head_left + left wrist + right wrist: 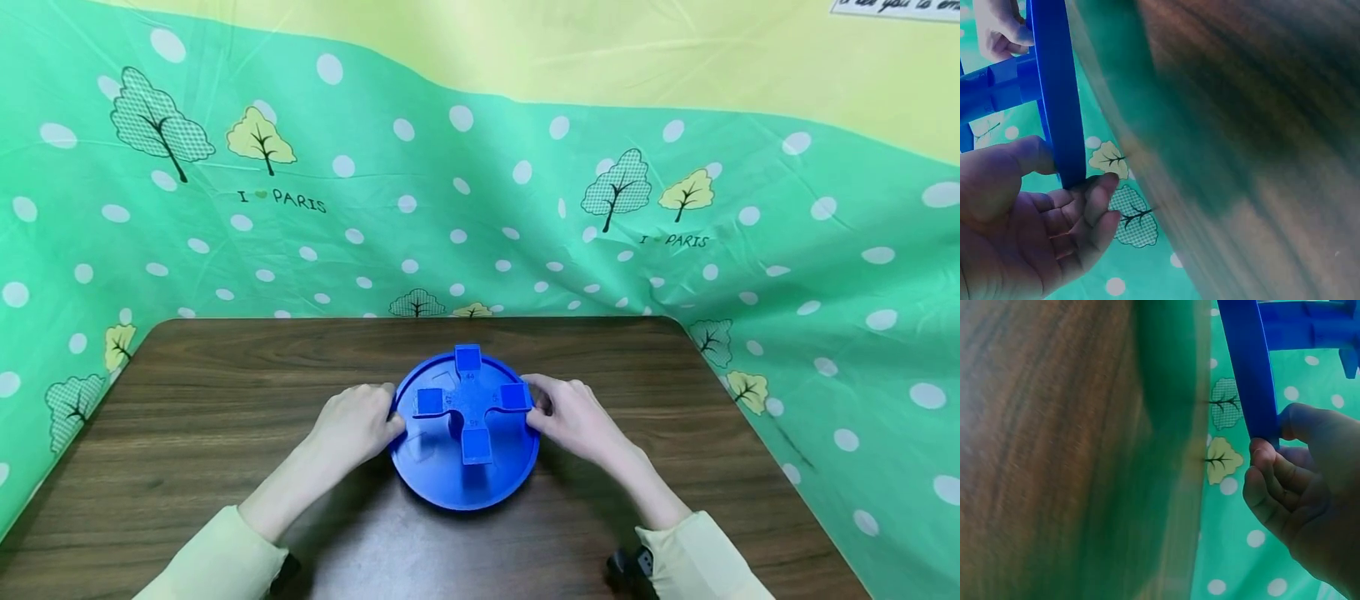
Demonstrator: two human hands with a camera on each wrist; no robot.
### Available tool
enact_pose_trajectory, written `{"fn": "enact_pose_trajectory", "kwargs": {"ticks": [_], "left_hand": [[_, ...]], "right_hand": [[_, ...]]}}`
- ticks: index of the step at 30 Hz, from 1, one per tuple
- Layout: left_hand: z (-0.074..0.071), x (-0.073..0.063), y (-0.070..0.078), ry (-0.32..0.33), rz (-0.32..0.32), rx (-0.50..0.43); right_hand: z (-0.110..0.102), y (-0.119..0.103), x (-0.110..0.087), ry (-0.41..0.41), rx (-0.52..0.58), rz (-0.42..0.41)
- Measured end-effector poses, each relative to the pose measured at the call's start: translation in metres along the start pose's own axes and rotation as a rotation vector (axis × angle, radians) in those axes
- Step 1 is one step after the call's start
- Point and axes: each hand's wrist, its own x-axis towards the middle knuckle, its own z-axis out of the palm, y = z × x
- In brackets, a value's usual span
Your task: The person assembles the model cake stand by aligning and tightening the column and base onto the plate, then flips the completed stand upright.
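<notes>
Both hands hold a blue round plastic base (438,487) by opposite sides of its rim. From its middle rises a post topped by a four-armed cross (468,400), with a square block at the end of each arm. My left hand (360,421) pinches the left edge; in the left wrist view its thumb (1032,155) lies on the upper face and the fingers curl beneath. On the opposite edge, my right hand (570,412) has the same pinch, with the fingertips (1262,450) under the rim in the right wrist view. The disc is held over the tabletop.
A dark wood-grain table (247,375) lies under the hands, its corners rounded at the back. Behind and along the sides hangs a green cloth (517,208) with white dots and printed trees. A white sign with writing (900,7) shows at the top right.
</notes>
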Motion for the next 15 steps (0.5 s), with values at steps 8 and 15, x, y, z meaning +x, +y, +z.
{"fn": "enact_pose_trajectory", "kwargs": {"ticks": [8,15], "left_hand": [[-0.012,0.01,-0.002,0.018,-0.025,-0.144],[-0.016,0.016,-0.008,0.066,-0.03,-0.229]], "right_hand": [[-0.009,-0.001,0.005,0.114,-0.044,-0.048],[-0.015,-0.006,0.01,0.183,-0.052,-0.071]]}}
